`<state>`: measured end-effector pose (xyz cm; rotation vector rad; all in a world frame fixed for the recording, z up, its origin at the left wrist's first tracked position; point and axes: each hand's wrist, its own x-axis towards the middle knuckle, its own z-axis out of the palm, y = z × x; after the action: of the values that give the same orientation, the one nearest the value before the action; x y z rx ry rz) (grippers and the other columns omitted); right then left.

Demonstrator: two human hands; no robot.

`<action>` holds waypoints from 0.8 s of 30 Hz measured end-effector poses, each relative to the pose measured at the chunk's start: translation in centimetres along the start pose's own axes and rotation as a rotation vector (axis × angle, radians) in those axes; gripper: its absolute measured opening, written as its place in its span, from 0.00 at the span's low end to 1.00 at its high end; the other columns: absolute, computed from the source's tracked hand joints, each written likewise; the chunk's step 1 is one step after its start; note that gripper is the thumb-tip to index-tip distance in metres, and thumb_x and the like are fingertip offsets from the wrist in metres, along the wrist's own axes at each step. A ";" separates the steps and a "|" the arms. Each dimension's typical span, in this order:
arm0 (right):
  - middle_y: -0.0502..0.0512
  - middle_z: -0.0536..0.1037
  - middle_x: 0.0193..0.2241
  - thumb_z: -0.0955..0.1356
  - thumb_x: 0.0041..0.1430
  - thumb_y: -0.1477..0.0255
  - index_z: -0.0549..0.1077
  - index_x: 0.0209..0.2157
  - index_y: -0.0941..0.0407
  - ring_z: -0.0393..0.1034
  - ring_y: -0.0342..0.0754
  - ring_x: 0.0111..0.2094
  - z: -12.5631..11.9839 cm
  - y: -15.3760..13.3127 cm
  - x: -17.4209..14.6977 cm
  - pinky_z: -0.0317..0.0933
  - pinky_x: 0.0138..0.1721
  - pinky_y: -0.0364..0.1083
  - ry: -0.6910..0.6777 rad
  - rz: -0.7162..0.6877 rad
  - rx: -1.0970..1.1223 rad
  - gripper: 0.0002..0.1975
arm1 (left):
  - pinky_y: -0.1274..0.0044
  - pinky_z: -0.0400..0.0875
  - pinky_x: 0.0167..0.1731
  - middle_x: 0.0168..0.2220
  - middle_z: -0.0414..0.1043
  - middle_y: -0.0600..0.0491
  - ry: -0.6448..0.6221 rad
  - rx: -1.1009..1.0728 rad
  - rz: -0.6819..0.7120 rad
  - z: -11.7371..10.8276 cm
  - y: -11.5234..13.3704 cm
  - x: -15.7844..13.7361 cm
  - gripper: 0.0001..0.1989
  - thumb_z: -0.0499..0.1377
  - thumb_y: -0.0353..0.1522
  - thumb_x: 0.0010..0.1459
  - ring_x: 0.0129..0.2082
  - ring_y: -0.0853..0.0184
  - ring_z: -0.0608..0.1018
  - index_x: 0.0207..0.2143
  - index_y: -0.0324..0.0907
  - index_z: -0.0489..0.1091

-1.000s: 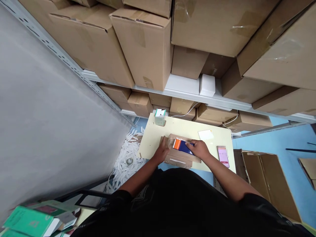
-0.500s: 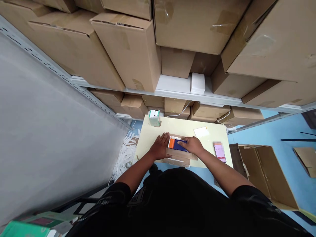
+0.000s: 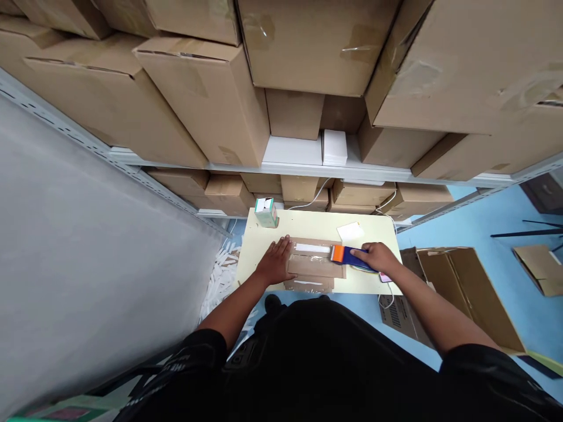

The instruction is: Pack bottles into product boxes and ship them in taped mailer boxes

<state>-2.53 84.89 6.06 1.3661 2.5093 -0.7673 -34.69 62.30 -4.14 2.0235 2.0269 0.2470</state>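
Observation:
A flat piece of brown cardboard [image 3: 312, 268] lies on the pale yellow table, with clear tape and white strips on it. My left hand [image 3: 276, 261] rests flat on its left end, fingers stretched out. In my right hand [image 3: 380, 258] is a blue tape dispenser [image 3: 347, 254] with an orange front end, gripped by its right part. Its orange end is at the cardboard's right end, beside a white strip [image 3: 312, 248]. Another cardboard piece [image 3: 310, 284] with clear tape shows at the table's near edge.
On the table [image 3: 303, 221] stand a small green-and-white box [image 3: 266, 213], a white card [image 3: 350, 231] and a partly hidden phone [image 3: 384, 277]. Shelves of cardboard boxes [image 3: 323, 47] rise behind. An open carton [image 3: 466, 293] is at right; white scraps [image 3: 217, 272] litter the floor left.
My right hand has moved right along the cardboard with the tape dispenser, uncovering a white strip and covering much of the phone. My left hand stays pressed on the left end.

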 end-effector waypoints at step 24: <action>0.67 0.84 0.36 0.73 0.53 0.43 0.82 0.35 0.62 0.77 0.57 0.37 5.5 7.9 4.2 0.64 0.37 0.48 -0.298 0.482 0.168 0.32 | 0.54 0.48 0.71 0.76 0.36 0.33 0.065 -0.051 0.035 1.8 -0.1 0.8 0.66 0.68 0.56 0.51 0.76 0.43 0.47 0.76 0.34 0.36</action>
<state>1.19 88.59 -3.02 1.6747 1.8219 -0.9949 -34.18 62.95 -5.93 2.0468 2.0025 0.3724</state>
